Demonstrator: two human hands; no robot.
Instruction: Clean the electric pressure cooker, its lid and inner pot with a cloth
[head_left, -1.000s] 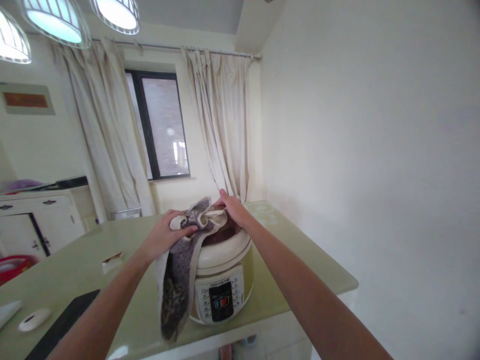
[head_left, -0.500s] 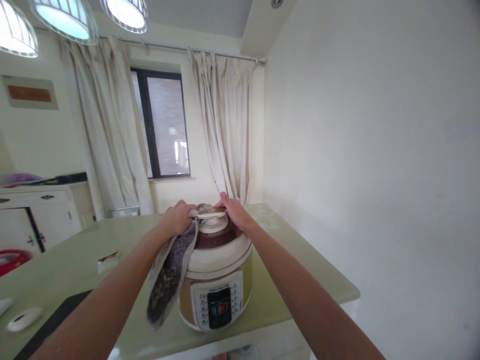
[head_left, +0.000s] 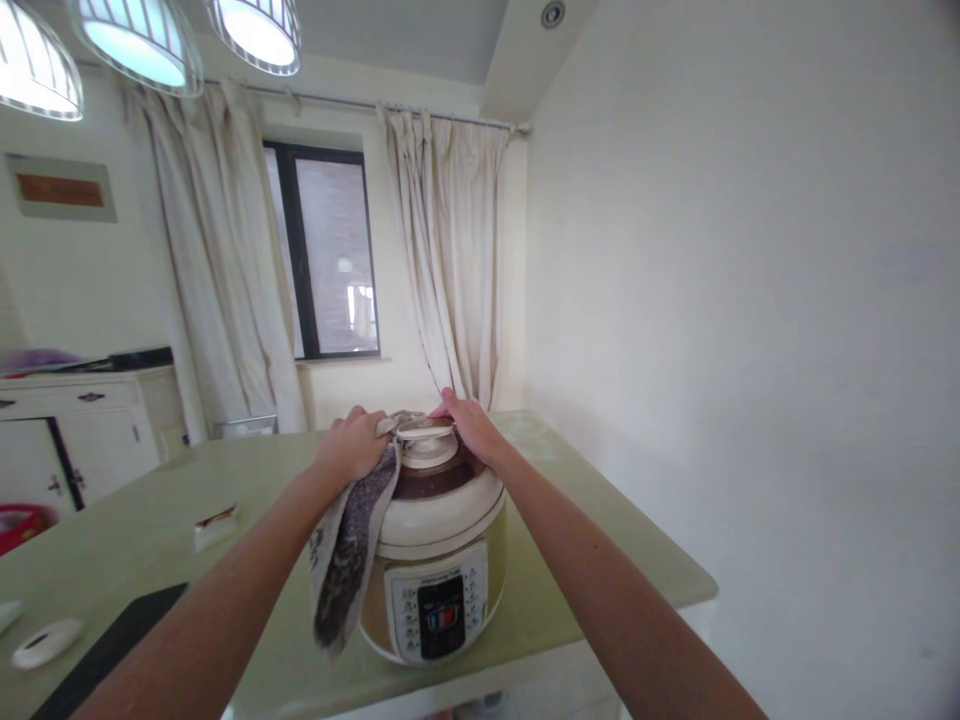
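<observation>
An electric pressure cooker (head_left: 442, 525) with a white rim, a brown lid top and a dark control panel stands near the front edge of the green table. My left hand (head_left: 356, 443) is closed on a grey cloth (head_left: 356, 550), which hangs down over the cooker's left side; part of it lies behind the lid knob (head_left: 427, 440). My right hand (head_left: 466, 425) rests at the right of the knob, thumb raised. Its other fingers are hidden behind the lid, so I cannot see what they grip.
The green tabletop (head_left: 277, 560) carries a small packet (head_left: 216, 525), a black mat (head_left: 112, 650) and a white computer mouse (head_left: 47, 643) at left. A white wall (head_left: 712, 350) runs along the right. Behind stand a white cabinet (head_left: 112, 420) and curtains (head_left: 457, 250).
The hanging cloth has swung a little to the right, closer to the cooker. Both hands keep nearly the same places at the lid, and the view has shifted slightly.
</observation>
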